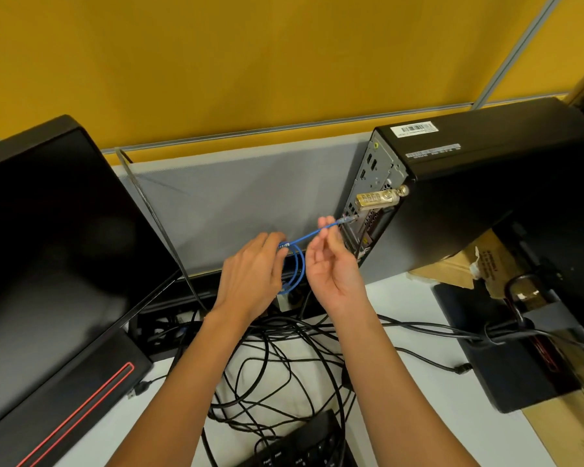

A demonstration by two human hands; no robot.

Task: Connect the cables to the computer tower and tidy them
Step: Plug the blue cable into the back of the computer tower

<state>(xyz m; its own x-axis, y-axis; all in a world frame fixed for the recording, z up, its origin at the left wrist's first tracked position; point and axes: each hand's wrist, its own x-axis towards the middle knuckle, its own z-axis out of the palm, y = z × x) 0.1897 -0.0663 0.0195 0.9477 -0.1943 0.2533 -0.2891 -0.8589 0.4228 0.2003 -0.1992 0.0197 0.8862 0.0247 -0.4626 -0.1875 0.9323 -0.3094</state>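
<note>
While both hands work at the bench's far edge: blue cable [304, 238] at computer tower [486, 197], rear panel.
Left hand [250, 278] grips the coiled loops, its fingertips hidden behind the coil; right hand [331, 264] pinches the strand near the plug, which sits at a rear port, seating hard to make out. Brass lock [378, 198] above. Black cables [284, 365] tangled mid-bench; keyboard [304, 446] cut off at near edge; monitor [48, 264] cropped at left edge.
</note>
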